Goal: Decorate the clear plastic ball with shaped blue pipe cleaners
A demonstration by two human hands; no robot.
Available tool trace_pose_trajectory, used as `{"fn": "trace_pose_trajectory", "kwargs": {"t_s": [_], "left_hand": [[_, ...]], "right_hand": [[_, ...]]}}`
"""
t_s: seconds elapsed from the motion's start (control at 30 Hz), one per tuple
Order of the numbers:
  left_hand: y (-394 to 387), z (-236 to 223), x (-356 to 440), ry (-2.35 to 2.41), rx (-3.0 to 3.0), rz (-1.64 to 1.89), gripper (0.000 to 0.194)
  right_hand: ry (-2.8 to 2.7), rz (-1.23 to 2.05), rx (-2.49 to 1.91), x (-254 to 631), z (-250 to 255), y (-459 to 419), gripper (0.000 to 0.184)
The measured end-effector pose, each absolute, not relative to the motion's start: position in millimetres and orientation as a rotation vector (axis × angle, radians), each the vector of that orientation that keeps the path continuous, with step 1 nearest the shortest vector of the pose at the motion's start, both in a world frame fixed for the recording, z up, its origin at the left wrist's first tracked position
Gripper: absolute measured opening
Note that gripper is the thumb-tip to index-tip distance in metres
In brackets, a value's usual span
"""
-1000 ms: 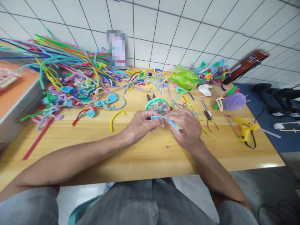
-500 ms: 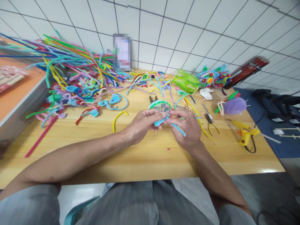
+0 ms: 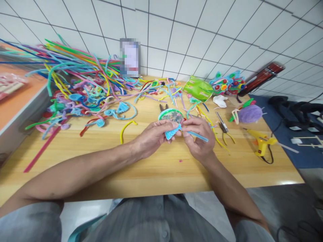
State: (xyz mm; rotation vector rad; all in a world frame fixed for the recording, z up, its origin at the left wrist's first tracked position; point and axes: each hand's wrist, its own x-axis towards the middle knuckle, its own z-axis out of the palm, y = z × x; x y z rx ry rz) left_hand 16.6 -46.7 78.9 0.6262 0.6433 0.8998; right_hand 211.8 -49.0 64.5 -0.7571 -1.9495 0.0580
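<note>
Between my two hands is a light-blue pipe cleaner piece (image 3: pixel 171 133), folded into a ridged fan shape, with a straight tail (image 3: pixel 199 135) sticking out to the right. My left hand (image 3: pixel 157 134) pinches the ridged part between thumb and fingers. Closed on the tail, close to where it leaves the folds, is my right hand (image 3: pixel 200 136). Just behind my fingers lies a round container with a green rim (image 3: pixel 174 111), partly covered by my hands. A similar blue fan-shaped piece (image 3: pixel 122 107) rests on the table farther left.
Many coloured pipe cleaners (image 3: pixel 83 77) are heaped at the back left. A phone (image 3: pixel 130 57) leans on the tiled wall. To the right are yellow-handled pliers (image 3: pixel 224 129), a yellow glue gun (image 3: pixel 262 141), a purple fuzzy ball (image 3: pixel 250 111) and a green packet (image 3: pixel 198 88).
The blue folded piece has turned so its ridged face shows more. Its tail now points farther right, and my right fingers have closed in around it. The whole view has shifted slightly.
</note>
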Motion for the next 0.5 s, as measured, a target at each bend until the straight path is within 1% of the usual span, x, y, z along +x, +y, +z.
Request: {"fn": "trace_pose_trajectory", "kwargs": {"t_s": [0.17, 0.5], "left_hand": [[-48.0, 75.2, 17.6, 0.627, 0.631, 0.928, 0.037], [-49.8, 73.2, 18.1, 0.570, 0.700, 0.943, 0.035]], "right_hand": [[-1.895, 0.194, -0.724, 209.1, 63.9, -51.1, 0.022], [-1.631, 0.708, -0.828, 201.3, 59.8, -52.0, 0.005]]}}
